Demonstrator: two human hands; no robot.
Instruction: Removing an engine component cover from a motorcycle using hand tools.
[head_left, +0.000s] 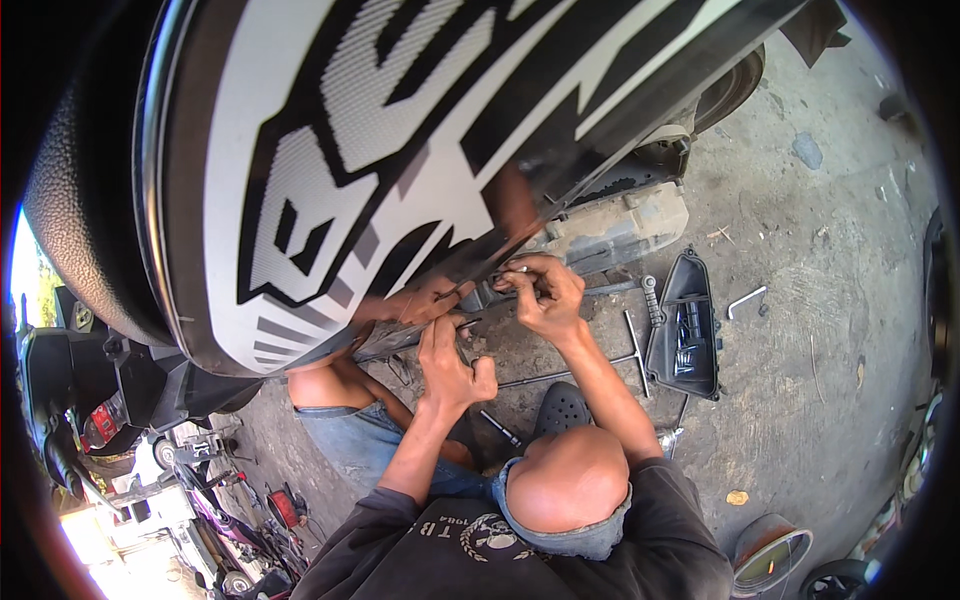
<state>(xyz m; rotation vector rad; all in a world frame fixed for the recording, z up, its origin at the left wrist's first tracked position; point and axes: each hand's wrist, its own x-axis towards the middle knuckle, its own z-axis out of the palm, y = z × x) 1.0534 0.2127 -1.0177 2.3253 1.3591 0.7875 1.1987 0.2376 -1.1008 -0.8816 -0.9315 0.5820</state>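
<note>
A black-and-white scooter body panel (400, 200) fills the upper left. My left hand (450, 365) is raised at its lower edge, fingers bent together; what they grip is unclear. Just right and a little higher, my right hand (548, 300) pinches a small metal piece (522, 271) against that edge. Beneath lie a dusty casing (625, 225) and a long metal bar (530, 378). A T-handled wrench (638, 350) rests right of my right wrist. My bare knees and a dark clog (558, 405) are below my hands.
A black tray of sockets (688, 335), an L-shaped tool (745, 300) and another socket tool (500, 428) lie on the concrete ground. A metal container (770, 555) stands at lower right. Parked scooters and a red bottle (103, 420) are at left; a wheel (840, 580) shows bottom right.
</note>
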